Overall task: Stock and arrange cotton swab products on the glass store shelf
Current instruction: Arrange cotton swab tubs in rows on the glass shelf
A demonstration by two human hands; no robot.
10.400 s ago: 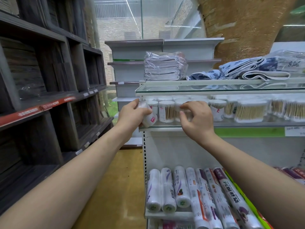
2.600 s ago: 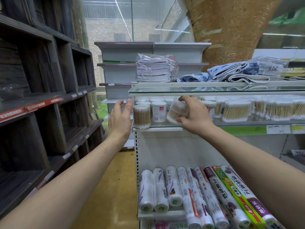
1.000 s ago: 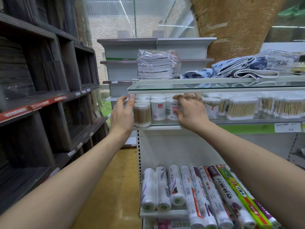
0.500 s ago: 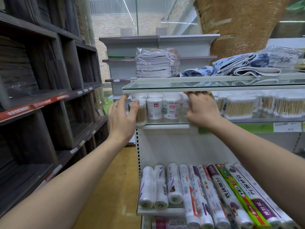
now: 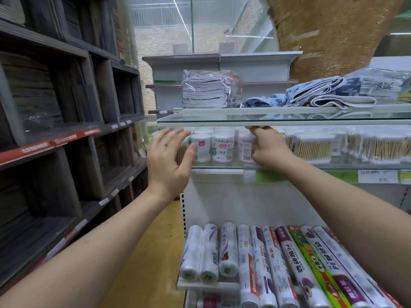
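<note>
Round cotton swab jars (image 5: 223,146) stand in a row at the left end of the lower glass shelf (image 5: 218,167). My left hand (image 5: 169,158) hovers with spread fingers in front of the leftmost jar (image 5: 181,152), its thumb beside a white-labelled jar (image 5: 201,147). My right hand (image 5: 269,147) reaches under the upper glass shelf (image 5: 266,121), and its fingers curl round the top and right side of a jar (image 5: 244,145). Flat boxes of wooden swabs (image 5: 311,147) fill the shelf further right.
Folded cloths in plastic (image 5: 206,90) and blue-patterned towels (image 5: 315,94) lie on the upper glass shelf. Rolls of plastic bags (image 5: 229,247) lie on the shelf below. Dark wooden shelving (image 5: 66,130) lines the left side, across a narrow yellow-floored aisle (image 5: 144,263).
My right hand stood a tilted jar upright in the front row, then shifted to the jar to its right. My left hand stayed at the shelf's left end, fingers spreading.
</note>
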